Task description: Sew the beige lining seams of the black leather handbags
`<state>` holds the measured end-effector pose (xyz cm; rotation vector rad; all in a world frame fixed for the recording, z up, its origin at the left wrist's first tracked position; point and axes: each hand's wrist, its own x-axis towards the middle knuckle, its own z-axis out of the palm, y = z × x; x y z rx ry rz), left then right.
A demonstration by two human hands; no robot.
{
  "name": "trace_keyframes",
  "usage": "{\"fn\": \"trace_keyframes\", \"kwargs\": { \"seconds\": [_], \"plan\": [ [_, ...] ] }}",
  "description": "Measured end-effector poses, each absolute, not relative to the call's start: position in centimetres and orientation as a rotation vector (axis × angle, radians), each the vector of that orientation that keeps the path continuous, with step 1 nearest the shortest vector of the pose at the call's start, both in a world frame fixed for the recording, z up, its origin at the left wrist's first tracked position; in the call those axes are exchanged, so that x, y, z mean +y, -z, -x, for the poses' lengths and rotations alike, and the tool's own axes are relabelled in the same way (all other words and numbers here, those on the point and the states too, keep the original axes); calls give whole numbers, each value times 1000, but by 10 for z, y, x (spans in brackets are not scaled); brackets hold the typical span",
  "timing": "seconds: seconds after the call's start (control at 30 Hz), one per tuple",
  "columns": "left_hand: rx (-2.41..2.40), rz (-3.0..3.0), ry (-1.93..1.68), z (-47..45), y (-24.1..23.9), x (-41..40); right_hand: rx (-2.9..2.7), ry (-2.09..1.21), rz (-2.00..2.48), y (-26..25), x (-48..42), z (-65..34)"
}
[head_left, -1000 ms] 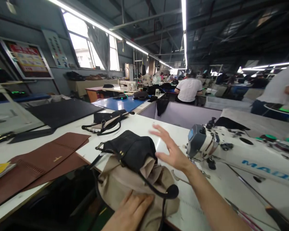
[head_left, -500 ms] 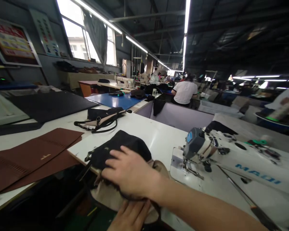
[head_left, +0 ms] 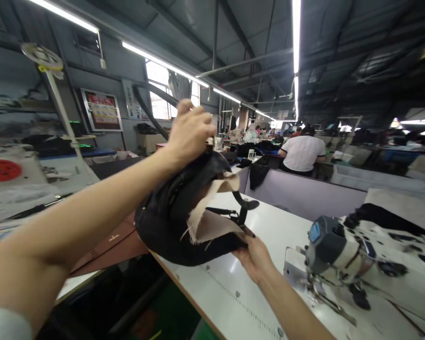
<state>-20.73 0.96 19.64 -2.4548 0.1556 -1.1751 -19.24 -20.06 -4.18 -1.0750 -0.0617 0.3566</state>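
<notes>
A black fabric bag (head_left: 163, 231) is held up above the white table, tilted, with its opening turned to the right and beige lining (head_left: 216, 226) with frayed edges showing. My left hand (head_left: 193, 127) is closed on the bag's upper end; its grip is slightly blurred. Lower right, my right hand (head_left: 257, 257) pinches the rim of the bag near the lining, thumb and fingers together. Black straps (head_left: 246, 208) show behind the opening; I cannot tell whether they belong to this bag. Brown panels (head_left: 109, 238) lie left of the bag, partly covered by my left arm.
On the right stands a white sewing machine (head_left: 354, 255) with a dark head. The white table (head_left: 230, 288) has a printed ruler along its front edge. A purple-grey partition (head_left: 301, 193) runs behind it. Beyond, a person in a white shirt (head_left: 302, 153) sits facing away.
The bag has been lifted off the table and turned so its opening faces right. My left hand has risen to its upper end, while my right has shifted to the lower rim. The view has swung left.
</notes>
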Motion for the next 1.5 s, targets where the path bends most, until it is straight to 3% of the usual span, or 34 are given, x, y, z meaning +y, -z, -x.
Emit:
{"fn": "trace_keyframes", "kwargs": {
  "seconds": [0.1,0.23,0.33,0.43,0.57,0.7,0.9,1.13,1.3,1.43,1.5],
  "plan": [
    [556,2585,843,157,-121,-30,65,-417,1033,82,-222,200],
    [879,2704,596,159,-4,-73,126,-484,1033,118,-264,199],
    [1332,3003,-33,174,29,-95,109,-521,1054,128,-276,190],
    [1323,2963,-406,180,21,-103,122,-498,1072,127,-277,181],
    [1180,2629,-128,192,14,-95,111,-472,1102,122,-278,183],
    [1277,2565,153,211,37,-84,135,-414,1176,120,-283,190],
    [1294,2964,-535,210,32,-85,146,-321,1357,129,-291,185],
    [1384,2631,-380,220,-10,-88,86,-272,1530,134,-301,184],
    [1516,2896,-682,216,-27,-75,22,-39,1708,123,-310,198],
    [1542,3050,-768,205,-27,-72,-465,298,1982,89,-297,230],
    [1551,3079,-775,199,-22,-76,-880,240,2226,75,-280,244]
  ]
}}
